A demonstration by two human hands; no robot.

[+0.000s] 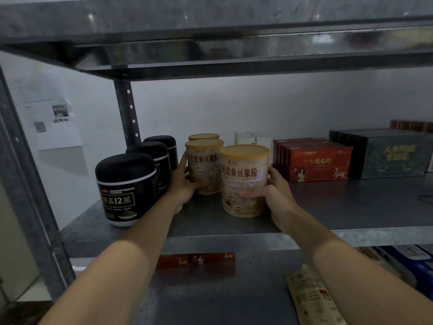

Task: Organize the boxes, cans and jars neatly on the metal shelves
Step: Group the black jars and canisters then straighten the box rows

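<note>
From the head camera we see both of our arms reaching into the middle metal shelf (pixel 351 207), at the centre of the frame. Our left hand (pixel 181 181) wraps around the side of the middle yellow-lidded can (pixel 205 167), and our right hand (pixel 273 191) clasps the front can (pixel 243 181) low on its side, fingers curled across its label. Both cans stand upright on the shelf, the front one slightly right of the row behind it. What could go wrong from here, in our judgement: sliding the front can sideways could knock it against the middle can, which could nudge the rear can (pixel 203 136); our left forearm also passes just beside the nearest black jar (pixel 126 188), so a careless pull could bump it toward the shelf edge (it sits close to the lip). Counting: three yellow-lidded cans, three black jars in a diagonal row at centre left, a row of red boxes (pixel 316 163) at centre right whose count we cannot settle, dark green boxes (pixel 393 153) at far right, and one white box (pixel 253 137) behind the cans.
</note>
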